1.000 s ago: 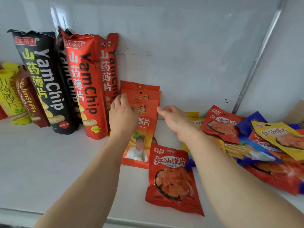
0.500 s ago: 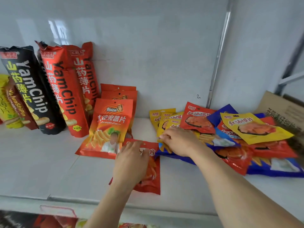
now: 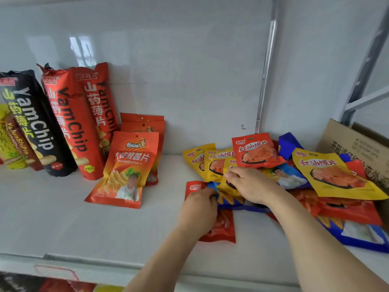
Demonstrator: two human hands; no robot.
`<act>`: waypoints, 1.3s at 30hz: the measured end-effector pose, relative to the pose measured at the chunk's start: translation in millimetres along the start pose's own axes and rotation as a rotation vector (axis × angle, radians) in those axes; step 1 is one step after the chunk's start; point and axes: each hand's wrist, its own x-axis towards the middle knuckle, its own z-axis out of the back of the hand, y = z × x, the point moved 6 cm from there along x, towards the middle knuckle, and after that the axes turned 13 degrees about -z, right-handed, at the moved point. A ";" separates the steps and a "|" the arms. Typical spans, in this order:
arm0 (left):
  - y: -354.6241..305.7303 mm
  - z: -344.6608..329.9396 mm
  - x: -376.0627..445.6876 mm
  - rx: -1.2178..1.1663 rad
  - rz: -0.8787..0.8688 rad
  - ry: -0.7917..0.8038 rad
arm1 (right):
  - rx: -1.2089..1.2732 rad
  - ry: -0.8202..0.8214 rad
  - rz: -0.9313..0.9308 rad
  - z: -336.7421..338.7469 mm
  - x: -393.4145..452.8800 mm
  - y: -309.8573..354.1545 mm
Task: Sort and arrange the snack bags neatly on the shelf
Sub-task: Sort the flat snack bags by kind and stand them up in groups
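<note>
My left hand (image 3: 197, 209) lies over a flat red snack bag (image 3: 223, 228) and pinches the corner of a blue bag (image 3: 229, 202) at the left edge of a loose pile. My right hand (image 3: 250, 184) rests on that pile with its fingers curled on a yellow bag (image 3: 214, 167). On top of the pile lie another red bag (image 3: 256, 150) and a large yellow bag (image 3: 336, 175). To the left, orange chip bags (image 3: 132, 165) lean in a row against the back wall of the white shelf (image 3: 63, 218).
Tall red YamChip bags (image 3: 71, 127), a black one (image 3: 35, 123) and yellow and brown bags (image 3: 10, 148) stand at the left. A cardboard box (image 3: 353, 144) sits at the far right behind the pile. A metal post (image 3: 265, 70) runs up the back wall.
Both hands have left the orange bags and moved right. The left hand crossed the flat red bag to the blue bag's corner; the right hand settled on the pile.
</note>
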 end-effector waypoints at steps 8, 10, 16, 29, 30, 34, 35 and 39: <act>-2.3 14.9 15.3 -0.189 0.020 0.046 | 0.136 -0.040 -0.043 10.5 -8.2 -8.0; 17.7 33.3 34.1 -0.350 0.174 -0.100 | 0.159 -0.039 -0.057 10.7 -9.4 -5.4; 54.8 23.8 90.6 -0.907 0.554 -0.320 | 0.117 -0.172 -0.052 32.3 2.8 9.9; 58.6 -15.8 140.6 -1.051 0.442 -0.253 | 0.222 -0.145 -0.090 17.9 32.8 -12.9; 61.8 -9.7 139.3 -1.028 0.432 -0.282 | 0.209 -0.145 -0.090 17.4 33.6 -13.4; 75.3 16.5 129.2 -1.005 0.382 -0.411 | 0.138 -0.118 -0.108 12.4 34.9 -12.4; 76.8 21.3 126.0 -1.045 0.381 -0.431 | 0.130 -0.113 -0.115 12.6 35.9 -10.9; 79.5 37.9 114.8 -1.260 0.380 -0.454 | 0.115 -0.061 -0.150 16.4 48.7 -3.4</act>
